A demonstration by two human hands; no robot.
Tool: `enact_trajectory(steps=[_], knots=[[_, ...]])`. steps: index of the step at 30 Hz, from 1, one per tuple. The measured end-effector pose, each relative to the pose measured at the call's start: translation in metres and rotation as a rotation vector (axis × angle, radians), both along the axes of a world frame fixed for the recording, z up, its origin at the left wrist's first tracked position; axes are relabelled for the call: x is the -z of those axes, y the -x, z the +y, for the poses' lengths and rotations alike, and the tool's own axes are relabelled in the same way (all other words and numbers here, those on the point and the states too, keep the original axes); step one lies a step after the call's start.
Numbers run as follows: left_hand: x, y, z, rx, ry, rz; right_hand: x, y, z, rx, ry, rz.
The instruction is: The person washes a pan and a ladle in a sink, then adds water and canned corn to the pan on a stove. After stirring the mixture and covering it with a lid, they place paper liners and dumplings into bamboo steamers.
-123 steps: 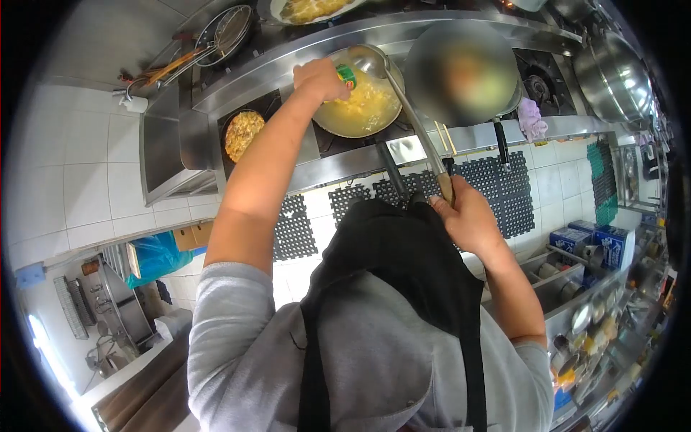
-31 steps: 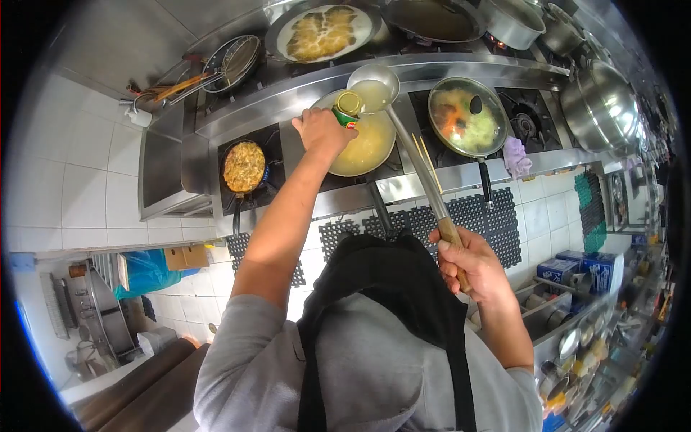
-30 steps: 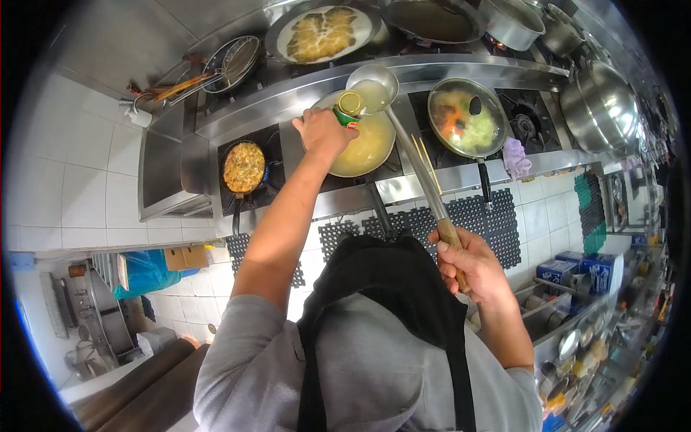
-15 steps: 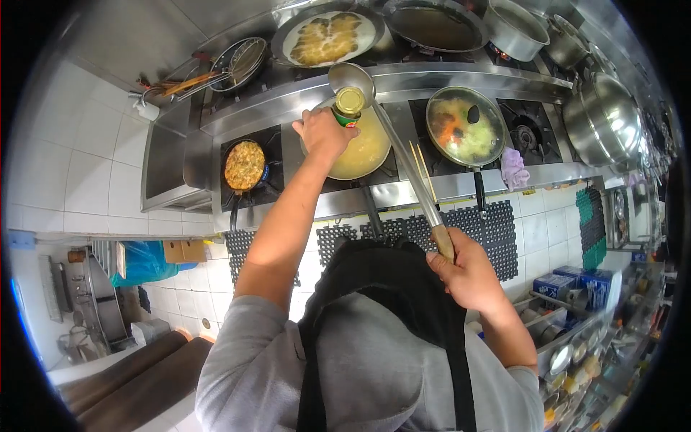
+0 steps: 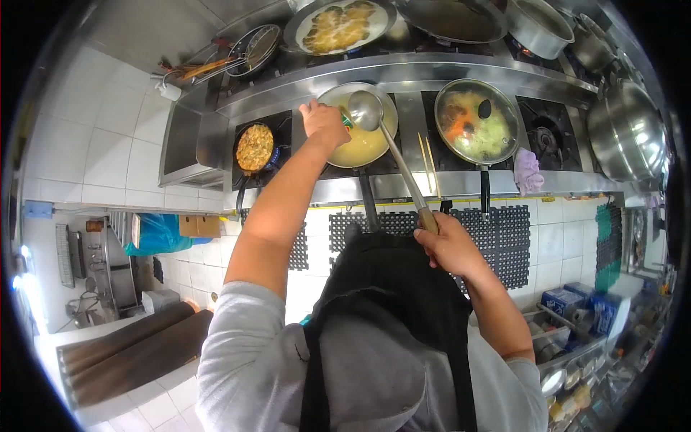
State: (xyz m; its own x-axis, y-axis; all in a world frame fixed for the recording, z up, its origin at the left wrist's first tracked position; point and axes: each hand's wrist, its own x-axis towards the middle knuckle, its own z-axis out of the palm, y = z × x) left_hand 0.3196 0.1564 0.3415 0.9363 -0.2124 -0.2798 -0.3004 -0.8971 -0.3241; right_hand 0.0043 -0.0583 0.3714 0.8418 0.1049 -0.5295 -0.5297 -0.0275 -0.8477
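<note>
My left hand [image 5: 324, 126] is closed round a small green can [image 5: 346, 122], tilted over the left part of a wide pan [image 5: 358, 160] that holds pale yellow liquid. Most of the can is hidden by my fingers. My right hand [image 5: 448, 243] grips the wooden handle of a long metal ladle [image 5: 366, 109]. The ladle's bowl hangs over the pan, just right of the can. A pair of chopsticks [image 5: 428, 164] lies right of this pan, on the stove edge.
A small pan of browned food [image 5: 255, 148] sits left; a glass-lidded pan [image 5: 476, 121] and purple cloth [image 5: 528, 171] are right. Behind stand a pan of frying food [image 5: 340, 27], a dark pan [image 5: 453, 20] and a pot [image 5: 540, 27]. Pan handles jut toward me.
The can has gone from upright, with its gold end showing, to tilted over the pan. The ladle's bowl has moved from the pan's back edge down over the liquid. The head view has shifted slightly.
</note>
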Motion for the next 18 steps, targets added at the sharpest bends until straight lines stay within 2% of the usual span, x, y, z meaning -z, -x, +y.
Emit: enact_trajectory(steps=[5, 7, 8, 10, 13, 15, 17, 18], knots=[[0.045, -0.022, -0.004, 0.022, -0.173, -0.121, 0.015, -0.006, -0.004, -0.063, 0.031, 0.005], [0.047, -0.026, -0.01, 0.075, -0.243, -0.125, 0.012, -0.008, -0.008, -0.123, 0.243, -0.056], [0.049, -0.027, -0.014, 0.106, -0.27, -0.141, 0.016, -0.008, -0.009, -0.132, 0.245, -0.054], [0.046, -0.029, -0.023, 0.159, -0.295, -0.154, 0.024, -0.007, -0.012, -0.163, 0.58, -0.355], [0.022, -0.023, -0.039, 0.236, -0.354, -0.134, 0.009, -0.011, -0.016, -0.197, 0.628, -0.21], [0.016, -0.028, -0.041, 0.261, -0.422, -0.232, 0.004, -0.011, -0.018, -0.196, 0.666, -0.201], [0.011, -0.034, -0.034, 0.242, -0.411, -0.26, 0.004, -0.009, -0.021, -0.197, 0.698, -0.195], [-0.007, -0.028, -0.032, 0.189, -0.369, -0.245, 0.006, -0.008, -0.022, -0.177, 0.675, -0.201]])
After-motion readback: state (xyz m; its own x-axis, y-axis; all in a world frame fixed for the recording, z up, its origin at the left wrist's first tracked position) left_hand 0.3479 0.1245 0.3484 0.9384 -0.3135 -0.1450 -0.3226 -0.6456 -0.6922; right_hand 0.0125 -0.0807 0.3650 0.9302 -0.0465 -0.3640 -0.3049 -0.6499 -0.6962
